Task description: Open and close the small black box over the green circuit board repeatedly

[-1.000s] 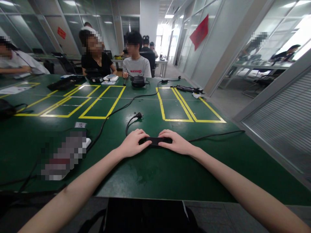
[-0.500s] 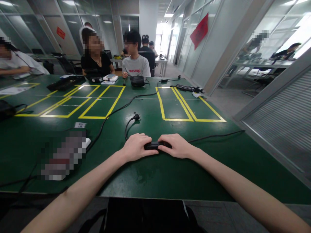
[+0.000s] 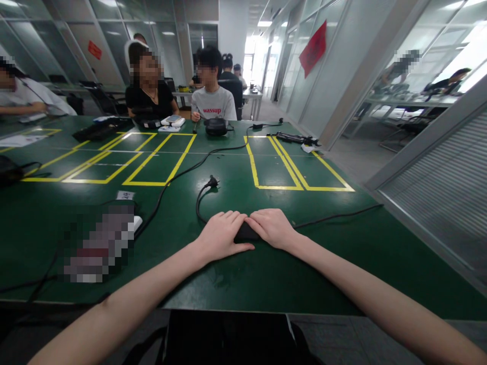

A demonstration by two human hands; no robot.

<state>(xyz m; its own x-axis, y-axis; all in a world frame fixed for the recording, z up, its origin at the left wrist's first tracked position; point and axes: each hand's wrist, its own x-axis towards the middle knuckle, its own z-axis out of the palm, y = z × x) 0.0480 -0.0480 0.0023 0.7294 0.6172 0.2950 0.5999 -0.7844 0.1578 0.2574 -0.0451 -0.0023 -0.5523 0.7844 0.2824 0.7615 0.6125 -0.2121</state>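
Note:
A black power adapter point(image 3: 247, 232) lies on the green table, its broad face showing between my hands. My left hand point(image 3: 223, 234) covers its left end, fingers over the far side and the thumb stretched along the near side. Over the right end curls my right hand point(image 3: 273, 228), its fingertips meeting those of the left. From the left end a short cord loops up to a black plug point(image 3: 213, 182). A thin cable point(image 3: 338, 213) runs out to the right from behind my right hand.
Left of my forearm lies a blurred-out grey and white object point(image 3: 102, 243). A long black cable point(image 3: 190, 170) crosses the table point(image 3: 213, 284), which has yellow tape outlines point(image 3: 277, 188). At the far edge are a black case point(image 3: 216, 127), a folded black stand point(image 3: 297, 138) and seated people.
The adapter has turned so that a broader face shows. Both hands have shifted over its top and their fingertips now meet. My left thumb has moved nearer to me.

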